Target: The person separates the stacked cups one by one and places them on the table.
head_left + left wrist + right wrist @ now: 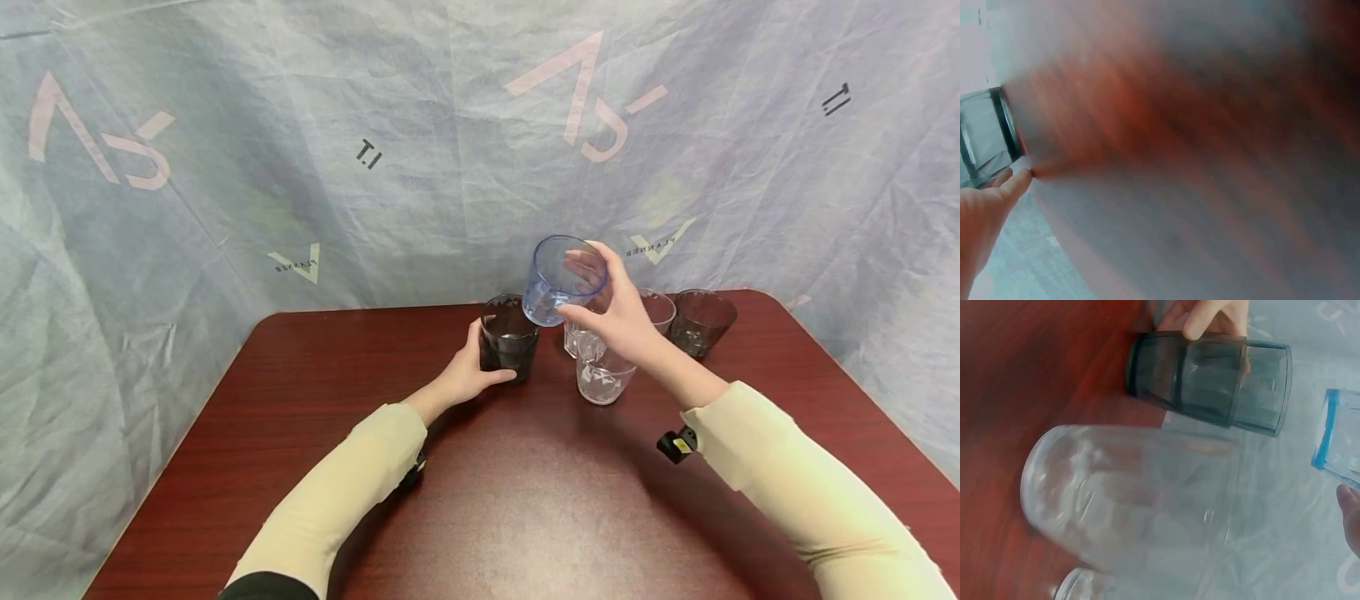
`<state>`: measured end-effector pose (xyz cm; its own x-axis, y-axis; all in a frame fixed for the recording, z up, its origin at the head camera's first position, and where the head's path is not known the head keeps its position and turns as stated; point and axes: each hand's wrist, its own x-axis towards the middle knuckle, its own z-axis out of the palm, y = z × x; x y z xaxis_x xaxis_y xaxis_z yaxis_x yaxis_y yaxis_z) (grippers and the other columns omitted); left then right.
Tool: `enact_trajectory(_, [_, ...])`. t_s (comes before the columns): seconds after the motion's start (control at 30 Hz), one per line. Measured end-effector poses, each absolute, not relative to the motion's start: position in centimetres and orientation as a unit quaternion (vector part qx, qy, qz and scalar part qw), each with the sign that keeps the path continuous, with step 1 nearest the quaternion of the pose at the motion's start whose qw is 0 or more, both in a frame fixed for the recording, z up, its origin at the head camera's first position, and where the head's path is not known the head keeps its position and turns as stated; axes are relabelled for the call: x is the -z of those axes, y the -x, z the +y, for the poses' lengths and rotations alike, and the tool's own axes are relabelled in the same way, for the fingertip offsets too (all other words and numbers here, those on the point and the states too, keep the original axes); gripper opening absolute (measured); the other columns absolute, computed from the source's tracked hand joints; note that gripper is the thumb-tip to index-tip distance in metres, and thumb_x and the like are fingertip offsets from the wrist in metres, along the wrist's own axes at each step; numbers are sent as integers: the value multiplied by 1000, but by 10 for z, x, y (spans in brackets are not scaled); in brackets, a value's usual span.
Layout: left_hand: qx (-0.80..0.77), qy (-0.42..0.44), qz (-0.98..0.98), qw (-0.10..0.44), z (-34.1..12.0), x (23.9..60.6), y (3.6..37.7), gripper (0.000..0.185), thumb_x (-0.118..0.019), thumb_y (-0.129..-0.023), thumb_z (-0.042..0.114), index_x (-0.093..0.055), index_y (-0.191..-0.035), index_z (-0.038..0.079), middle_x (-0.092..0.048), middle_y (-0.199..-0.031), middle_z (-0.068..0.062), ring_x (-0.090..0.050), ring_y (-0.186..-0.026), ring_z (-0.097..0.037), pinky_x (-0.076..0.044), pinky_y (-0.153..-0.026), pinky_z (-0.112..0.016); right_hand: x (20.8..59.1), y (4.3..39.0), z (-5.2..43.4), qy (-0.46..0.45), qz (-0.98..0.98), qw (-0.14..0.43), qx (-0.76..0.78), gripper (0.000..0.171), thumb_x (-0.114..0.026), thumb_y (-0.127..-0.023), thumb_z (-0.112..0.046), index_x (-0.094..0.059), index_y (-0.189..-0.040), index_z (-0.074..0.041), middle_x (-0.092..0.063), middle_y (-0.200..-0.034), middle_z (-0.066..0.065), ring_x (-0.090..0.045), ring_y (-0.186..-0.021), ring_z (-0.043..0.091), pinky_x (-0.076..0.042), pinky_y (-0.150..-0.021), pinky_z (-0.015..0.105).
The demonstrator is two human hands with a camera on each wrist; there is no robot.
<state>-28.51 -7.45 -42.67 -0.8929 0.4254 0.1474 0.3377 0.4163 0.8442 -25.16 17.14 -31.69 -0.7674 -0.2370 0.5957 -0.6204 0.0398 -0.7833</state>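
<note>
Blue cup (561, 279) sits tilted in our right hand (611, 321), fingers curled round its rim, lifted off the table (300, 433). Our left hand (468, 375) grips the dark cup (508, 337) standing at the blue one's 7 o'clock. We judge we are mid-carry; next comes lowering the blue cup squarely, perhaps into the dark one. Clear cups (603, 375) stand at 5 o'clock, another dark one (701, 321) at 3.

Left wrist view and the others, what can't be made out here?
- Left wrist view: motion blur smears the table; only the dark cup edge and left hand show.
- Head view: the right hand and blue cup hide part of the clear cups.
- Right wrist view: the blue cup is cut off by the frame edge.
</note>
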Motion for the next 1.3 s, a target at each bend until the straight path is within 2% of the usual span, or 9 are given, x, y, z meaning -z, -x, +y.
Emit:
enact_trajectory(0.1, [-491, -229, 839, 48, -75, 426, 285, 98, -80, -83, 18, -9, -151, 20, -40, -147, -12, -46, -129, -27, -37, -104, -45, 319, 245, 184, -297, -703, 164, -625, 82, -63, -78, 25, -25, -145, 0, -41, -142, 19, -41, -133, 27, -38, -101, 29])
enact_trajectory(0.27, [-491, -226, 840, 55, -75, 426, 285, 98, -79, -83, 18, -9, -151, 22, -39, -147, -12, -47, -128, -27, -37, -104, -45, 322, 237, 208, -296, -690, 181, -636, 84, -61, -76, 29, -26, -145, -1, -41, -142, 18, -43, -131, 20, -40, -99, 24])
enact_trajectory(0.5, [-490, -219, 842, 57, -75, 425, 285, 99, -80, -83, 20, -9, -152, 23, -40, -146, -11, -48, -127, -26, -37, -103, -45, 324, 221, 244, -293, -689, 200, -632, 87, -57, -73, 35, -29, -145, -3, -46, -139, 11, -46, -128, 18, -42, -97, 22])
enact_trajectory(0.73, [-493, -227, 838, 56, -74, 425, 286, 99, -80, -84, 20, -8, -152, 22, -39, -147, -12, -47, -127, -26, -38, -103, -45, 332, 204, 279, -259, -693, 211, -639, 82, -58, -78, 30, -26, -145, -3, -46, -139, 8, -47, -126, 12, -41, -93, 18])
enact_trajectory(0.9, [-493, -227, 838, 58, -75, 426, 286, 98, -79, -84, 20, -8, -152, 22, -40, -146, -12, -48, -127, -26, -38, -103, -45, 344, 199, 300, -225, -715, 226, -622, 81, -58, -78, 30, -29, -144, -6, -50, -135, 2, -49, -124, 9, -41, -90, 15])
enact_trajectory(1.0, [-491, -226, 839, 58, -76, 427, 286, 98, -79, -84, 20, -8, -152, 22, -39, -147, -11, -47, -128, -26, -37, -104, -45, 355, 200, 307, -212, -723, 226, -618, 81, -59, -76, 31, -31, -142, -6, -51, -133, 3, -50, -122, 8, -43, -88, 14])
enact_trajectory(1.2, [-491, -228, 839, 53, -76, 426, 286, 98, -79, -84, 20, -8, -151, 22, -40, -146, -12, -47, -128, -26, -37, -104, -46, 378, 198, 312, -171, -805, 220, -523, 84, -68, -77, 22, -27, -144, -6, -49, -130, -4, -50, -118, -2, -44, -82, 9])
enact_trajectory(1.3, [-491, -228, 839, 55, -75, 427, 286, 97, -79, -84, 20, -8, -152, 22, -40, -146, -12, -47, -128, -27, -37, -104, -46, 387, 197, 312, -162, -824, 201, -505, 84, -71, -78, 17, -25, -145, -5, -48, -130, -3, -48, -117, -4, -43, -81, 8])
